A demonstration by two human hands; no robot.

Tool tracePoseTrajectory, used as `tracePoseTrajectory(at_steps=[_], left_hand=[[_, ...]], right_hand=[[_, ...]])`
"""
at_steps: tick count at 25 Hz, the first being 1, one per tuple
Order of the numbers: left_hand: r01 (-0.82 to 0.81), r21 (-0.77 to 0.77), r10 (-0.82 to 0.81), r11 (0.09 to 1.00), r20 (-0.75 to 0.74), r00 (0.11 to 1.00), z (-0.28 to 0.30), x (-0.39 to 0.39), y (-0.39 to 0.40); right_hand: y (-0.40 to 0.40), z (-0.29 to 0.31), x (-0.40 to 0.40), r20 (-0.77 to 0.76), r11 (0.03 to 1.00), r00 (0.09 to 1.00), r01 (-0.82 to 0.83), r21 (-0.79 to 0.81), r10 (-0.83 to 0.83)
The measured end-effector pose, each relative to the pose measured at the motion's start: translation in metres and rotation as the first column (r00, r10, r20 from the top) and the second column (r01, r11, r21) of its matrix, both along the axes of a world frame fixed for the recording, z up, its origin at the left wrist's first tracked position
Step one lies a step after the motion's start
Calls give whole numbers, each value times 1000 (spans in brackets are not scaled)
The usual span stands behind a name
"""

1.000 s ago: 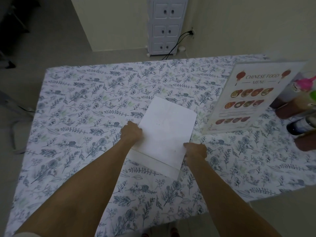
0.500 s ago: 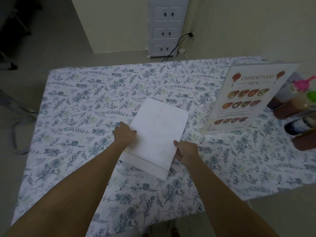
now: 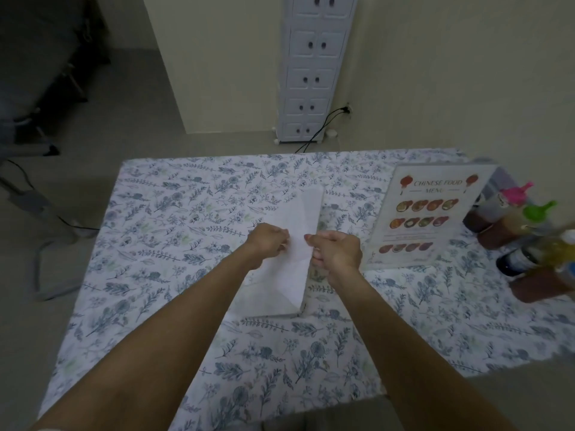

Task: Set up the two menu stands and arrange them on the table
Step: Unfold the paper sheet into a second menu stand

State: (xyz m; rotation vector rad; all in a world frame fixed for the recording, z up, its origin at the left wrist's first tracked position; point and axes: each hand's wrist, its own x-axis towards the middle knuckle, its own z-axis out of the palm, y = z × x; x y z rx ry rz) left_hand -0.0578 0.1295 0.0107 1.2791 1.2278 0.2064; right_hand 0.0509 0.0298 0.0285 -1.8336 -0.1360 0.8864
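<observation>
One menu stand [image 3: 426, 216] with a printed Chinese food menu stands upright at the table's right side. The second menu stand [image 3: 298, 219], showing its plain white back, is tilted up off the flowered tablecloth [image 3: 174, 244] in the middle, its base edge near me resting on the cloth. My left hand [image 3: 269, 241] grips its left edge and my right hand [image 3: 336, 251] grips its right edge, about halfway up. Its printed side is hidden from me.
Several sauce bottles [image 3: 525, 244] with pink and green caps crowd the table's right edge behind the standing menu. A white drawer cabinet [image 3: 311, 79] and a black cable stand against the wall beyond the table. A chair frame [image 3: 40, 213] sits left of the table.
The white stand lay flat under both hands; now both hands have lifted its far end so it tilts up. The camera has tipped upward, showing more of the wall.
</observation>
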Motion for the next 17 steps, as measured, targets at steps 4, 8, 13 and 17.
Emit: tracePoseTrajectory(at_steps=[4, 8, 13, 17], left_hand=[[-49, -109, 55, 993, 52, 997, 26, 4, 5], [-29, -58, 29, 998, 7, 1000, 36, -1, 16], [56, 224, -27, 973, -130, 991, 41, -1, 24], [13, 386, 40, 922, -130, 991, 47, -15, 32]], right_hand=[[1, 22, -15, 133, 991, 983, -130, 15, 127], [-7, 15, -22, -36, 952, 957, -282, 121, 288], [-13, -8, -18, -94, 902, 897, -426, 72, 432], [-12, -18, -11, -80, 912, 908, -410, 17, 410]])
